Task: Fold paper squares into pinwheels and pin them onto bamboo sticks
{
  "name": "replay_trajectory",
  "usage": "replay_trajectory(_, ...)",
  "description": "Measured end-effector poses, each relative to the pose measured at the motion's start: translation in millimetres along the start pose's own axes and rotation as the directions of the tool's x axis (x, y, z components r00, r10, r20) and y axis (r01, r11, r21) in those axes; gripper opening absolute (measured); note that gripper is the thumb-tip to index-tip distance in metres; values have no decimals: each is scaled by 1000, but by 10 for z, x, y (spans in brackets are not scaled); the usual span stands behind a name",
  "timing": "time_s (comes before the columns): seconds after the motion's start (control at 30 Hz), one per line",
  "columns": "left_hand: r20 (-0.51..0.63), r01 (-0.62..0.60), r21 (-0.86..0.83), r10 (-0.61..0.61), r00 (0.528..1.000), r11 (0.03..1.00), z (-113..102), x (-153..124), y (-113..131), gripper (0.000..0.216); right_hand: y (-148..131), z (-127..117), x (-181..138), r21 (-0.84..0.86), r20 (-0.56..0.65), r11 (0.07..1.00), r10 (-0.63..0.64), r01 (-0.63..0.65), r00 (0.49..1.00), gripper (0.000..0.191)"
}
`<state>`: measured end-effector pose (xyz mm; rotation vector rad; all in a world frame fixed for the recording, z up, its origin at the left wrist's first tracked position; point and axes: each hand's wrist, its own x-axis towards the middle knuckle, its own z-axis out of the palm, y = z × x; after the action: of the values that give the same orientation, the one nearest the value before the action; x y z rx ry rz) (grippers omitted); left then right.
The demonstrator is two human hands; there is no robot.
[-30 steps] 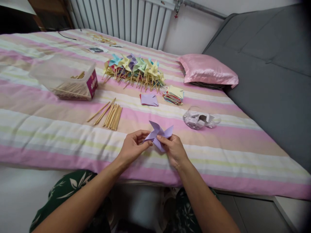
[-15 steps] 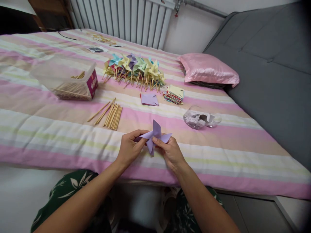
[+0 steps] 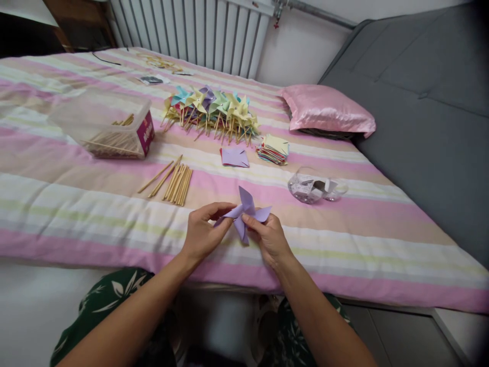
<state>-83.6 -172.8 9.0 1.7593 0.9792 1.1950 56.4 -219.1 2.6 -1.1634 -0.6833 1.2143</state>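
A purple paper pinwheel (image 3: 248, 204) is held between my two hands, just above the near part of the bed. My left hand (image 3: 206, 227) pinches its left blade between thumb and fingers. The thumb of my right hand (image 3: 269, 237) presses near the pinwheel's centre, with the fingers behind the paper and partly hidden. To the left of my hands lie several wooden sticks (image 3: 179, 183). Beyond the pinwheel are a small stack of purple cut paper squares (image 3: 234, 157) and a taller stack of mixed-colour squares (image 3: 273, 149).
Several finished pinwheels (image 3: 210, 104) lie in a heap farther back. A clear plastic box (image 3: 103, 122) with sticks stands at the left. At the right are a transparent bag (image 3: 315, 186) and a pink pillow (image 3: 328, 109). Striped bedding (image 3: 344, 255) covers the bed beside a grey headboard (image 3: 428, 117).
The pinwheel has turned slightly in my hands, its lower blade swinging a little to the right. Both hands keep hold of it, and the things around have stayed put.
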Motion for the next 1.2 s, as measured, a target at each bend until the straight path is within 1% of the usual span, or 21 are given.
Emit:
replay_trajectory(0.07, -2, -18, -17, 18, 1000, 1000, -15, 14, 32, 24, -12, -19, 17, -24, -60, 999, -38, 37, 997, 27)
replay_trajectory(0.17, 47, -101, -45, 103, 994, 994, -33, 27, 68, 31, -27, -41, 32, -153, -99, 983, -116, 100, 988, 22)
replay_trajectory(0.23, 91, -143, -51, 147, 985, 988, -30, 25, 75, 32, -25, -47, 37, -254, -80, 958, -161, 136, 984, 21)
replay_trajectory(0.3, 114, -144, -60, 150, 982, 988, -12, 18, 68, 32, -13, -48, 40, -330, -31, 926, -204, 182, 979, 19)
replay_trajectory(0.37, 130, -92, -106, 106, 986, 990, 9, 12, 51, 29, -1, -47, 39, -400, 24, 887, -242, 231, 970, 18)
replay_trajectory(0.43, 159, 9, -175, 19, 987, 984, 24, 11, 28, 24, -1, -44, 31, -479, 64, 835, -274, 270, 960, 19)
replay_trajectory(0.53, 227, 150, -256, -92, 970, 955, 31, 17, -7, 21, -30, -33, 1, -575, 99, 755, -318, 315, 943, 19)
replay_trajectory(0.63, 255, 189, -284, -116, 960, 940, 28, 24, -28, 22, -64, -18, -25, -596, 130, 717, -357, 361, 925, 19)
replay_trajectory(0.73, 261, 211, -296, -134, 956, 932, 21, 30, -18, 21, -66, -19, -12, -570, 119, 741, -355, 356, 927, 19)
replay_trajectory(0.8, 232, 208, -332, -134, 963, 920, 8, 39, 2, 17, -48, -35, 22, -508, 62, 806, -317, 303, 946, 22)
replay_trajectory(0.83, 202, 201, -356, -135, 970, 913, -2, 47, 11, 14, -37, -48, 43, -451, 19, 852, -287, 264, 958, 24)
replay_trajectory(0.9, 105, 182, -397, -153, 983, 900, -31, 70, 16, 11, -19, -78, 83, -291, -75, 942, -200, 170, 977, 26)
replay_trajectory(0.97, -16, 172, -395, -194, 981, 903, -73, 98, -2, 10, -12, -109, 110, -120, -142, 990, -94, 77, 985, 26)
replay_trajectory(1.03, -132, 172, -318, -223, 966, 932, -131, 126, -41, 12, -16, -132, 121, -3, -172, 1000, -13, 12, 985, 26)
replay_trajectory(1.07, -170, 181, -253, -228, 959, 950, -167, 139, -64, 14, -21, -140, 122, 30, -178, 1000, 15, -10, 984, 26)
replay_trajectory(1.13, -215, 199, -79, -212, 953, 977, -257, 167, -110, 17, -34, -148, 117, 64, -189, 997, 57, -45, 980, 27)
replay_trajectory(1.2, -257, 199, 125, -162, 953, 972, -373, 203, -149, 17, -45, -150, 109, 82, -192, 994, 89, -74, 977, 28)
